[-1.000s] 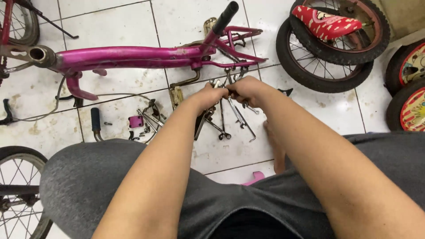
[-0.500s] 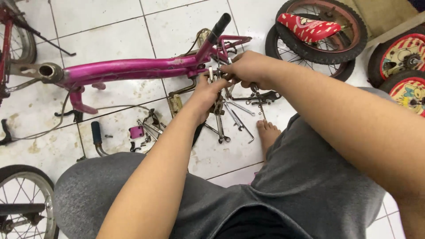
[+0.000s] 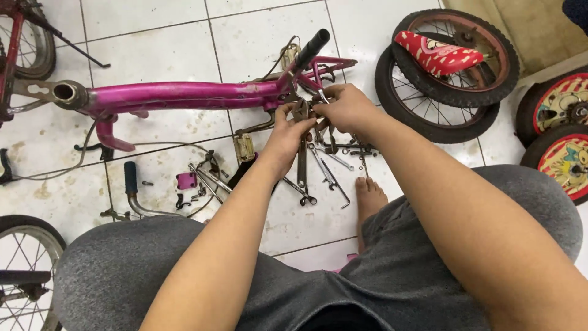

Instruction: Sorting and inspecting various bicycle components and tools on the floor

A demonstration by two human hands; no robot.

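Note:
A pink bicycle frame lies on its side on the white tiled floor. My left hand grips a grey metal tool that hangs down from it, held at the frame's rear joint. My right hand pinches a small metal part right beside it, against the same joint below the black seat post. Both hands touch each other over the frame. What the right fingers hold is too small to tell.
Several spanners and wrenches lie under my hands. A pedal, a black-gripped handlebar and small parts lie left of them. Two tyres with a red saddle are at upper right, more wheels at right, another wheel lower left.
Both hands have moved up from the pile of tools on the floor to the rear joint of the pink frame, with the left hand carrying the grey tool along.

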